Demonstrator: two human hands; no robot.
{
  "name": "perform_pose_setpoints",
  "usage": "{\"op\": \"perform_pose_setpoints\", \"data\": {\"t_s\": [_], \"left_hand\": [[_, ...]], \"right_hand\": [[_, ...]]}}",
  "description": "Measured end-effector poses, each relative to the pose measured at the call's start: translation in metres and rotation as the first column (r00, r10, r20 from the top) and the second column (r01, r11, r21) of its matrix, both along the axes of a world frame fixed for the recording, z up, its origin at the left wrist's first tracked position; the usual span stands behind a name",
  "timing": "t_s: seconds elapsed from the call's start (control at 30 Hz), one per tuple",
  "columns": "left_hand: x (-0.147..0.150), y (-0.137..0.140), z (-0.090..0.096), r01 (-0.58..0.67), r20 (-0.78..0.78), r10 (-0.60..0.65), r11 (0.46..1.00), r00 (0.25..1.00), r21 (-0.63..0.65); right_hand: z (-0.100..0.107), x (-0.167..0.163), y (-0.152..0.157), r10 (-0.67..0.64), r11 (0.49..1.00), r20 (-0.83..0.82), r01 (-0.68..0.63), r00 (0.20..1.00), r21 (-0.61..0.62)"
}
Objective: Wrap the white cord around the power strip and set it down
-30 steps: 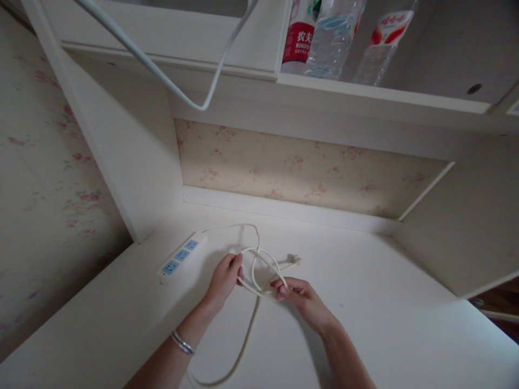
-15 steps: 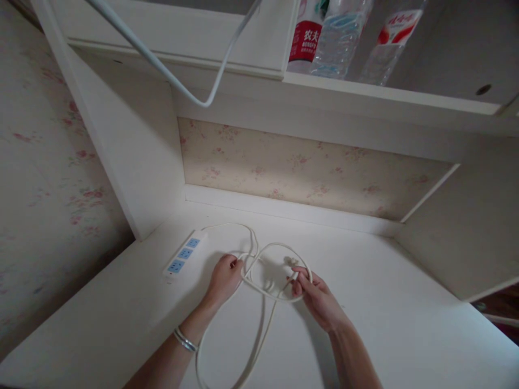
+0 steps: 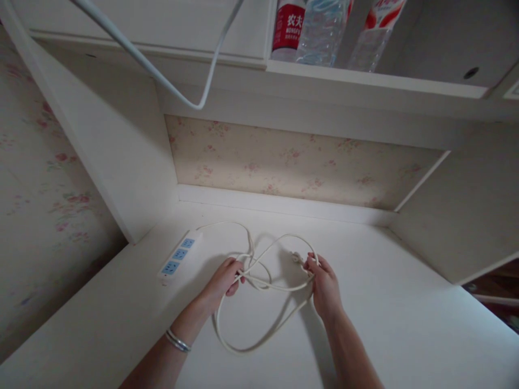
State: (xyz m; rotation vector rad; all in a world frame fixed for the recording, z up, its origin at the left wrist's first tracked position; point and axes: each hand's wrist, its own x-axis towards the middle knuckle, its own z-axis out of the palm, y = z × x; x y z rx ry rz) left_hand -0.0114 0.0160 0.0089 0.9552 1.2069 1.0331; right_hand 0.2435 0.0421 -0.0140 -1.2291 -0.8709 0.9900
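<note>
A white power cord [image 3: 259,348] lies in loose loops over the desk and runs back to a power strip [image 3: 179,254] with blue socket faces. My left hand [image 3: 225,282] is closed on the cord where several strands cross. To the right, my right hand [image 3: 323,282] grips the cord near its plug end, with strands passing through the fingers. The plug [image 3: 297,257] sticks out just left of those fingertips. One loop arches between the two hands, and another hangs toward me below them.
White desk top [image 3: 389,324] spreads beneath, with a side panel [image 3: 117,156] at left. Overhead is a shelf [image 3: 377,81] holding plastic bottles [image 3: 322,32]. A bent white tube [image 3: 170,84] hangs down in front of it at upper left.
My right hand has moved slightly right and closed more tightly on the cord near the plug. The lower loop has drawn up and become smaller. The view has shifted a little.
</note>
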Motion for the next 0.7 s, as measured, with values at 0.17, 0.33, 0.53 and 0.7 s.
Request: {"op": "perform_pose_setpoints", "data": {"t_s": [0.17,0.33,0.53,0.7], "left_hand": [[0.001,0.002,-0.002,-0.002,-0.014,0.002,1.000,1.000,0.000],[0.002,0.003,-0.004,0.016,-0.023,-0.015,0.999,1.000,0.036],[0.000,0.001,-0.006,0.017,0.003,-0.017,0.998,1.000,0.054],[-0.003,0.002,-0.013,0.030,0.006,-0.031,0.998,1.000,0.050]], "right_hand": [[-0.013,0.009,0.002,-0.229,0.973,0.627,0.190,0.744,0.130],[0.013,-0.027,-0.015,-0.162,0.894,0.882,-0.314,0.442,0.321],[0.033,-0.088,-0.023,0.035,0.654,0.992,-0.753,0.123,0.071],[0.030,-0.071,-0.001,0.040,0.679,0.996,-0.733,0.080,0.031]]}}
